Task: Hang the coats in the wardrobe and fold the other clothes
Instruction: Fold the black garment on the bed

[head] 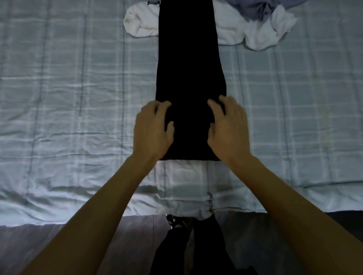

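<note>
A long, narrow black cloth garment (189, 71), folded into a strip, lies flat on a bed covered with a pale blue checked quilt (62, 100). It runs straight from near the bed's near edge towards its far edge, about midway between the left and right sides. Its near end stops short of the near edge, and its far end leaves the picture at the top.

Both hands rest on the near part of the strip. The left hand (153, 130) lies over the strip's left edge, with its bent fingers (163, 106) on the cloth and its thumb further in on the black surface. The right hand (227, 129) lies over the right edge in the same way, fingers bent and thumb pointing inward. The dark cloth hides whether either hand's fingers are grasping a fold or only pressing down, so I cannot tell.

By the bed's far edge, crumpled white clothes (234, 28) show on both sides of the black strip, which lies across them. A rumpled grey-blue garment (260, 3) lies on the white pile to the right.

Below the bed's near edge are a wooden floor (46, 245) and the person's legs in dark trousers (201, 249).
</note>
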The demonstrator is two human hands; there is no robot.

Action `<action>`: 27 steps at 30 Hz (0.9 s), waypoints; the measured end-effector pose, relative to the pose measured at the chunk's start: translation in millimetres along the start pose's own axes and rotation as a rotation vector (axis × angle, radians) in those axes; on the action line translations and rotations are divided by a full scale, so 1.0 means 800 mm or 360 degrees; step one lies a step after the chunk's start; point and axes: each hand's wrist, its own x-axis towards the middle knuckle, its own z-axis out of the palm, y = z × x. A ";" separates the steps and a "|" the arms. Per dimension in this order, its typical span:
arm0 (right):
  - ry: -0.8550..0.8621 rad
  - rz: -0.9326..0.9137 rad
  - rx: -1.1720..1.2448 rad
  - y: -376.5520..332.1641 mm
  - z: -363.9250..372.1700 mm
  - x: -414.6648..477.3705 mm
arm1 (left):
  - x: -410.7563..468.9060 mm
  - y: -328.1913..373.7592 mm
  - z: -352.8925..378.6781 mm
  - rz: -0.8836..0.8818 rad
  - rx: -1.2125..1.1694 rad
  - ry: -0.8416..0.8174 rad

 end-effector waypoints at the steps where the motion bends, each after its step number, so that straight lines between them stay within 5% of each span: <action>1: -0.0084 -0.0057 -0.0007 0.001 0.012 -0.010 | -0.011 -0.003 0.010 0.0078 0.0024 -0.0055; 7: -0.0671 -0.0348 -0.0276 0.018 0.093 -0.098 | -0.110 -0.040 0.083 0.0319 0.0359 -0.0785; 13: -0.0529 -0.0199 -0.0372 0.024 0.105 -0.073 | -0.076 -0.040 0.104 0.0267 0.0491 -0.0699; 19: -0.0465 -0.0166 -0.0233 0.023 0.093 -0.063 | -0.056 -0.024 0.082 0.0233 0.0206 -0.0705; 21: -0.0640 -0.0191 -0.0191 0.013 0.069 -0.072 | -0.060 -0.011 0.058 0.0150 0.0146 -0.0953; 25: -0.1382 -0.0263 -0.0158 -0.007 0.003 -0.086 | -0.060 0.021 0.003 -0.0095 0.0086 -0.1919; 27: -0.1510 -0.0248 -0.0157 -0.012 -0.023 -0.065 | -0.040 0.025 -0.015 -0.0141 0.0050 -0.2086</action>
